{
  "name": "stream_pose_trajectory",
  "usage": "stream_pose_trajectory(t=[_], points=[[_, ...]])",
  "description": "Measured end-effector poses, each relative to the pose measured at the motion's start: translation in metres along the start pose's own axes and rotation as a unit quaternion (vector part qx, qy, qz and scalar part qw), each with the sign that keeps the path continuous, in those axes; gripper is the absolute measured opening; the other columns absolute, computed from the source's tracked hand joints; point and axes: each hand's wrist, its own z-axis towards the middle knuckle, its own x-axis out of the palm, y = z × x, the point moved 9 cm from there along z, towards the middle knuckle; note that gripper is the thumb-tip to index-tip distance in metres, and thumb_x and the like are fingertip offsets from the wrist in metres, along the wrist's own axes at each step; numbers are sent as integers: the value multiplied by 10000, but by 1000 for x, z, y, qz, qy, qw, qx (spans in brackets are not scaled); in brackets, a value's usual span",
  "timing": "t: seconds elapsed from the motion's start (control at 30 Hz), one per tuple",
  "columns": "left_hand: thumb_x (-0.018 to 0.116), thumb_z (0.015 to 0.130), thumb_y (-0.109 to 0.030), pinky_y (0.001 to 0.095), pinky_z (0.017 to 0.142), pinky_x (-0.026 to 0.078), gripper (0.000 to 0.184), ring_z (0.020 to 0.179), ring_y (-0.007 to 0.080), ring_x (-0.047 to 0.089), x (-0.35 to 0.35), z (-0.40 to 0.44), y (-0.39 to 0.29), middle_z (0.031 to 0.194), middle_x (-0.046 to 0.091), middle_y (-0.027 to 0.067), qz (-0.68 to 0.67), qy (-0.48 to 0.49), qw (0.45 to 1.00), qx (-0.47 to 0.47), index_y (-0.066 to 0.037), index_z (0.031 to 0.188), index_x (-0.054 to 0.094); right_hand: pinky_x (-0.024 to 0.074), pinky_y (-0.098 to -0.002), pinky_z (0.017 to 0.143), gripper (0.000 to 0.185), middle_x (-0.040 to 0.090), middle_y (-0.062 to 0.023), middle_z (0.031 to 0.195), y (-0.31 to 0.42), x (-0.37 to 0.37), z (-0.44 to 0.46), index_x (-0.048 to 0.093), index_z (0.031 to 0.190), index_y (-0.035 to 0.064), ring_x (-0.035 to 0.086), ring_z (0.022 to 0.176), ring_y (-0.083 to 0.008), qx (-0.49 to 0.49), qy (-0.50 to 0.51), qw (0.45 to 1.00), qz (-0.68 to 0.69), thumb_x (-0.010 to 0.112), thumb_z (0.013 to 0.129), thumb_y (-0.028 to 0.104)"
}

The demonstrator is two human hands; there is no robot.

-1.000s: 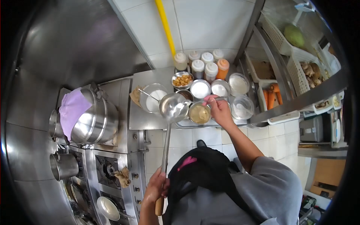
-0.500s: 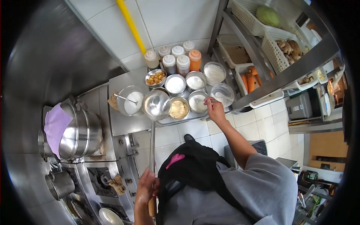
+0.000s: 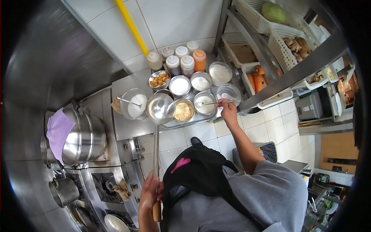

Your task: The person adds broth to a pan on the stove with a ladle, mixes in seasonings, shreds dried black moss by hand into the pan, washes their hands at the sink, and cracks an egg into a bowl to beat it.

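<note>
My left hand [image 3: 148, 190] is closed around the long handle of a ladle [image 3: 160, 109], whose metal bowl is held level above the counter's front edge. Pinched in my right hand [image 3: 228, 111] is a small spoon [image 3: 210, 103], its tip over a round metal bowl of white powder [image 3: 205, 110]. Left of that bowl sits a bowl of pale yellow powder [image 3: 184, 111]. Behind them are two more bowls of white powder, one [image 3: 180, 85] left of the other [image 3: 201, 83]. A clear tub [image 3: 228, 94] stands beside my right hand.
Several squeeze bottles [image 3: 188, 65] stand behind the bowls. At the left is a bowl of white powder with a spoon [image 3: 135, 106]. A metal shelf [image 3: 286, 73] with baskets rises on the right. A stove [image 3: 104, 187] and large steamer pot [image 3: 85, 135] are at lower left.
My right hand has shifted slightly right and tilted the spoon flatter, lifting it so its tip shows over the white powder. The ladle stays almost where it was.
</note>
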Motion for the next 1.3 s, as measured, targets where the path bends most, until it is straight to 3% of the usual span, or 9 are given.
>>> stream_pose_trajectory(t=[0.1,0.2,0.27,0.33,0.37,0.47,0.67,1.07,1.3], points=[[472,1019,-329,244,393,350,457,417,84,360,1,-2,-2,602,375,-17,-5,-3,1000,4,-179,1443,393,399,-236,491,308,707,-54,808,27,4,-8,639,999,19,494,496,-69,11,24,999,30,421,1051,229],[486,1013,-362,203,400,262,461,477,51,345,1,-6,-7,603,390,-37,22,-24,999,-3,-156,1425,458,299,-229,415,305,707,-45,818,79,30,-23,639,1012,30,380,435,-28,-17,60,995,77,427,1051,245],[506,1006,-379,202,396,272,475,480,54,363,2,-5,-2,603,400,-31,26,-2,1000,-13,-164,1426,454,393,-254,463,277,705,-52,807,106,54,-34,654,990,29,495,468,-90,-37,98,993,52,450,1036,212],[516,1001,-386,203,396,275,484,479,54,367,1,-4,5,605,404,-29,9,-4,1000,-24,-161,1425,454,483,-301,553,241,702,-71,795,159,75,-53,670,961,30,618,564,-191,-300,65,944,-119,480,1014,169],[526,996,-394,205,396,278,493,478,54,370,0,-3,10,608,408,-27,-7,-4,999,-37,-159,1424,455,534,-356,658,213,700,-115,808,151,78,-52,681,946,25,687,703,-280,-249,67,954,-152,507,989,140],[495,1005,-305,242,395,340,350,412,87,359,-3,-3,17,609,387,-14,-7,5,1000,-24,-176,1328,458,537,-383,665,203,704,-141,828,114,90,-50,676,958,24,688,723,-299,-245,83,940,-222,517,980,150],[492,1017,-326,238,402,345,434,412,85,366,-11,-12,22,611,387,-16,-49,-22,998,-18,-186,1420,412,538,-444,705,172,701,-164,892,69,127,-46,675,961,31,674,777,-359,-291,125,906,-282,536,941,132],[480,1021,-332,238,397,356,466,407,80,364,-15,-11,24,612,391,-14,-71,-15,997,2,-163,1447,394,540,-406,718,264,713,-134,825,35,138,-28,669,874,-7,691,768,-331,-232,125,944,-200,465,975,127],[481,1020,-316,235,390,349,452,398,82,360,-15,-8,25,612,390,-12,-81,-10,997,1,-175,1442,401,515,-314,733,279,713,-101,816,10,127,-15,655,981,-9,691,786,-188,-107,129,981,-93,445,1030,168]])
